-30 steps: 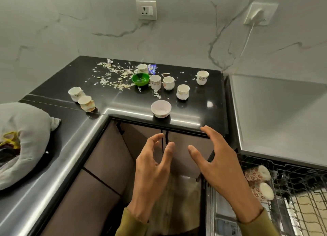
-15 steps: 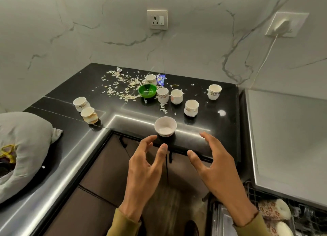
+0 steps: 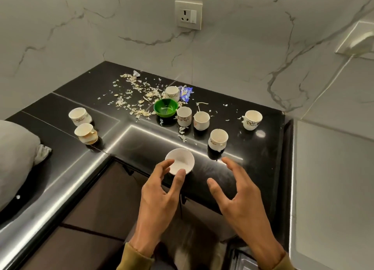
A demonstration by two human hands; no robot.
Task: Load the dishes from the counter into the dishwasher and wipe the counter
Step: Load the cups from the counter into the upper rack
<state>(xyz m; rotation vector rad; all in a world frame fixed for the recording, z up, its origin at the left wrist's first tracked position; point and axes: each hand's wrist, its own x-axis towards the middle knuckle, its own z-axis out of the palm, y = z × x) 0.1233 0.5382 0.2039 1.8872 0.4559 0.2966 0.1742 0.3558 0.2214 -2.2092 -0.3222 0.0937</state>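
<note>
White bowl [image 3: 180, 161], bench [image 3: 253, 160] front edge: your left hand [image 3: 162, 190] spread and empty at its rim, right hand [image 3: 236, 195] spread beside; pinch the rim firmly, lift straight up.

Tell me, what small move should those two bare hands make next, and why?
Probably close the left hand round the small white bowl at the black counter's front edge. Its spread fingers already flank the bowl without gripping it, and it is the nearest dish. The right hand hovers open beside it.
</note>
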